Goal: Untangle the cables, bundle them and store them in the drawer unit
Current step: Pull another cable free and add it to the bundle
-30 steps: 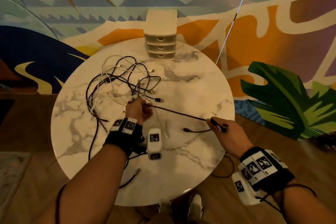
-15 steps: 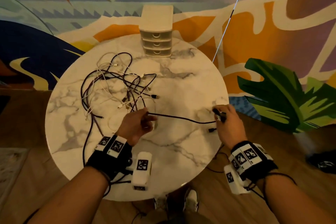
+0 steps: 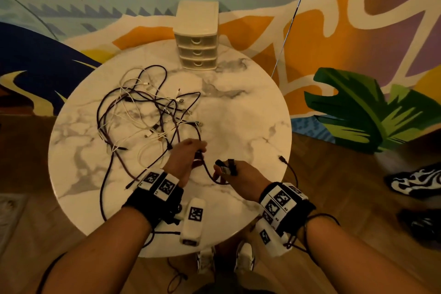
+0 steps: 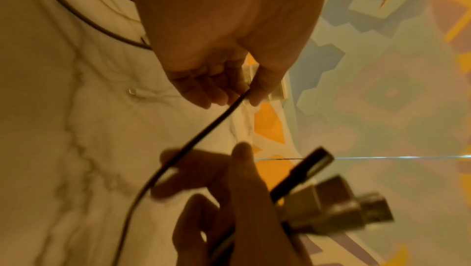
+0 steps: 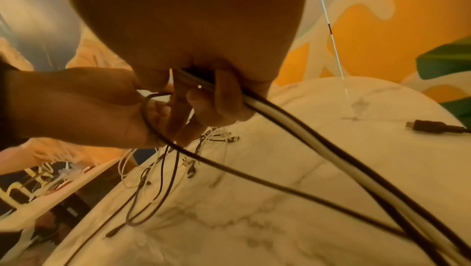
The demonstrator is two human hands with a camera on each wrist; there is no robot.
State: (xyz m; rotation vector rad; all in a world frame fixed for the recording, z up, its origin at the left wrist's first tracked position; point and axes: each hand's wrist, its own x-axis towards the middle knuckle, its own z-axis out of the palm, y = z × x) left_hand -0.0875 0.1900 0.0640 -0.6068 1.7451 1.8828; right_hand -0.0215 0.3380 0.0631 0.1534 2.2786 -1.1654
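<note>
Cables [image 3: 143, 117] lie in a black-and-white tangle on the left half of your round marble worktop [image 3: 250, 107], spreading from near the far edge down towards your left wrist, and one black strand runs on to the near-left rim. The right half is mostly bare, with only a loose black plug [image 3: 282, 158] close to the right rim, its lead dropping over the edge.

Your left hand [image 3: 183, 160] sits at the near edge of the tangle, fingers [image 4: 203, 93] and thumb pinching a black cable [image 4: 203, 131]. From that pinch the cable sags in a short loop across to your right hand [image 3: 241, 176], just beside the left over the near middle of the worktop. Your right hand's fingers [image 5: 224, 97] are curled round cable ends, and plugs [image 3: 226, 166] stick up out of the grip, pointing away from you.

At the far edge stands the drawer unit [image 3: 196, 38], its three drawers facing you, all pushed in; you cannot see what they hold.
</note>
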